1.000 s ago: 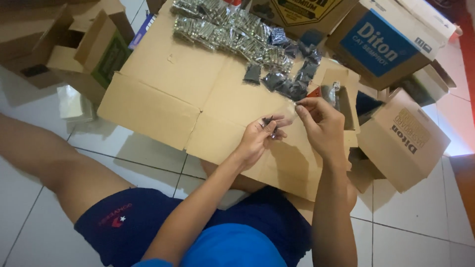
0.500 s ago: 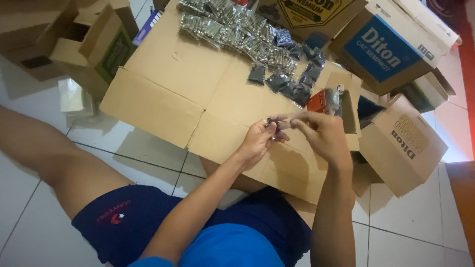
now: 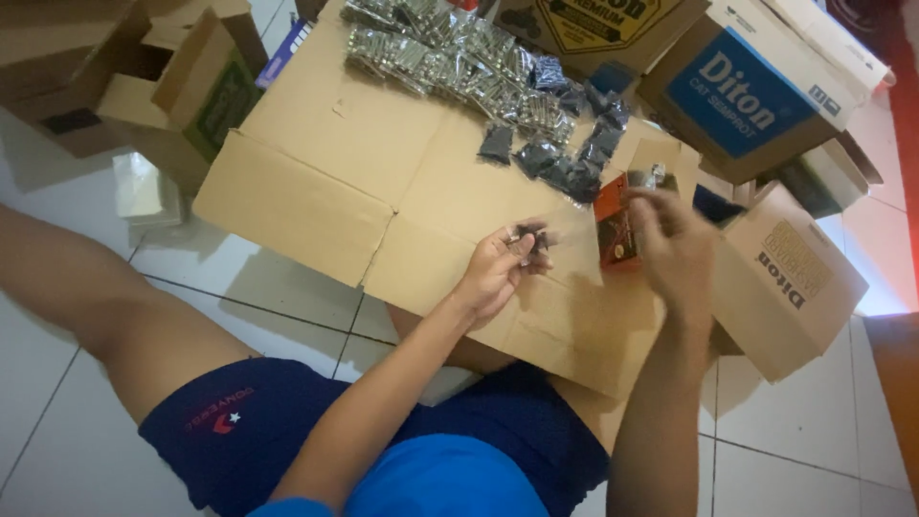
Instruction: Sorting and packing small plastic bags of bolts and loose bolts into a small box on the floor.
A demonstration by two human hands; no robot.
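White floor tiles (image 3: 86,450) lay under a flattened cardboard sheet (image 3: 383,163), with open cartons crowded along the far and right edges.

Head view, items:
- Heap of small clear packets of silvery hardware (image 3: 450,57), far centre of the sheet; apparently finished stock, a large count.
- Cluster of dark packets (image 3: 565,158), just right of and nearer than the silvery heap; a smaller count.
- Orange box (image 3: 616,230), right of the sheet's centre, partly hidden by the right hand.
- Left hand (image 3: 493,273), over the near middle of the sheet; fingers pinched on a small dark packet (image 3: 528,239).
- Right hand (image 3: 670,244), blurred, raised near the orange box; cannot tell whether its fingers were closed or what they gripped.

Judged progress: many packets were laid out, one was in hand; the remainder could not be counted.
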